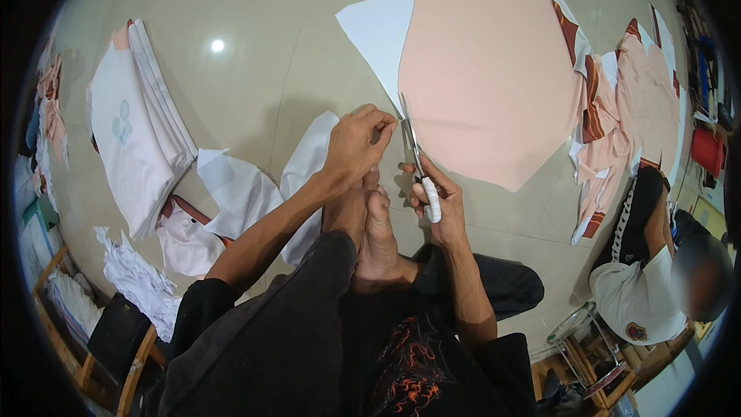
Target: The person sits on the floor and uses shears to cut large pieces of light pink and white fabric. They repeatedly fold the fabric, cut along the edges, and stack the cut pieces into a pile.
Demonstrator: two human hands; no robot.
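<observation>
"Start close in. What's nearest the body?"

"A bare foot (378,243) on the tiled floor (255,93), toes pointing away. To its left lie loose white cloth pieces (241,197)."

"And the right grip (444,193)?"

"Just right of the toes. Its forearm reaches forward, leaning slightly left, with the fingers curled in."

"Around something?"

"Yes, it grasps scissors (417,156) by their white-wrapped handle, the blades pointing away and a little left."

"How's the left grip (356,143) posed?"

"Its forearm slants in from the lower left, above the ankle. The knuckles are up, thumb and fingers drawn together beside the blades. I can't tell whether they pinch any fabric."

"Where's the fabric, then?"

"The peach-and-white cloth (486,81) lies spread beyond the grips, stretching toward the floor's far edge, right of the middle. The blade tips are at its left side, where the white part narrows against the peach."

"Anything off to the sides?"

"A folded white stack (139,135) toward the floor's left edge, and a crumpled peach-and-maroon heap (617,123) toward the right edge."
</observation>
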